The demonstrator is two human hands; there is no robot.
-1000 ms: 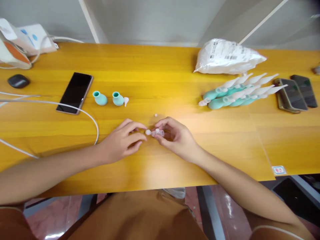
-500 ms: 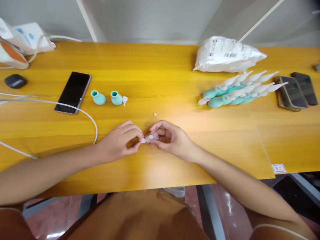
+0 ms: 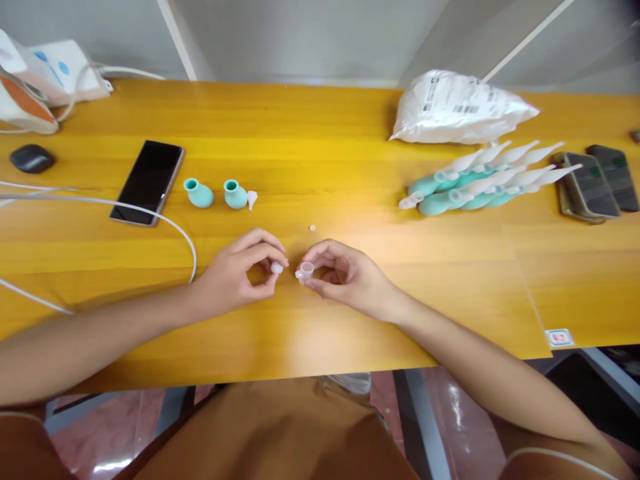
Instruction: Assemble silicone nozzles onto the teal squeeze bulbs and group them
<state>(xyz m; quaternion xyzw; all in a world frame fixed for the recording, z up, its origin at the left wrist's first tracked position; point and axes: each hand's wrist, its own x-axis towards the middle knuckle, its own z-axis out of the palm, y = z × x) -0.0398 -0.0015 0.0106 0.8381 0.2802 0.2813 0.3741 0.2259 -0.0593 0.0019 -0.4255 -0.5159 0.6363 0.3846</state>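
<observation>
Yellow table (image 3: pixel 350 133), clear tube (image 3: pixel 305 271) in right hand (image 3: pixel 345 277), perhaps open-ended

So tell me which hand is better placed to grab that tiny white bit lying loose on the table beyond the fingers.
Right, probably. The right hand lies nearest the loose white bit, though it pinches a clear tube. The left hand is farther and pinches a small white piece.

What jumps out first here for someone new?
Two bare hands meet at the middle of the yellow table: the left hand pinches a small white piece, the right hand a clear little tube. At far right lies a pile of teal bulbs with clear tips, below a white plastic bag.
</observation>
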